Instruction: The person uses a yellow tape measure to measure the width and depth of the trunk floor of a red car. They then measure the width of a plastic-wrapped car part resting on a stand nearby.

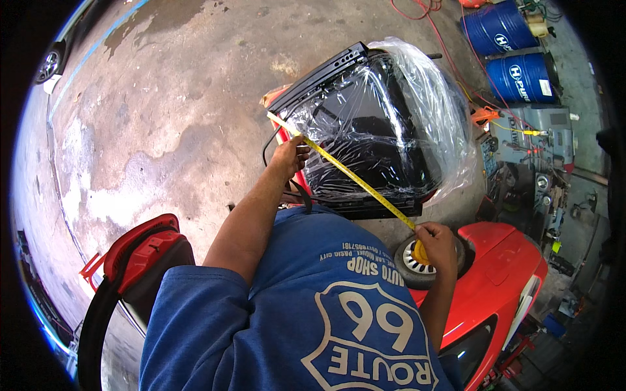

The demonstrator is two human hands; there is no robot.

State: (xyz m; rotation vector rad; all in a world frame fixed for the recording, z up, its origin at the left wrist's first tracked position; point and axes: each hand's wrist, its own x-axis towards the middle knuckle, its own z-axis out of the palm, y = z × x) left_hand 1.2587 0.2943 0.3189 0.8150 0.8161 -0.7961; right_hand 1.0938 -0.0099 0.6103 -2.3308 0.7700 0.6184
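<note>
A yellow tape measure (355, 177) is stretched diagonally across a glossy black panel (352, 107) wrapped in clear plastic. My left hand (289, 156) is closed at the panel's left side, pinching the blade a little short of its free end, which reaches the panel's upper left corner. Lower right, beyond the panel's near edge, my right hand (438, 246) grips the yellow case of the same tape. Black rails (319, 77) run along the panel's far left edge. Something red shows under its left side; what supports the panel is mostly hidden.
A red car (499, 274) stands at the right, with a wheel (417, 264) beside my right hand. Two blue drums (518, 77) and cluttered equipment (528, 153) line the right side. A red and black part (147, 260) is at the lower left. Red hoses cross the concrete floor (189, 85).
</note>
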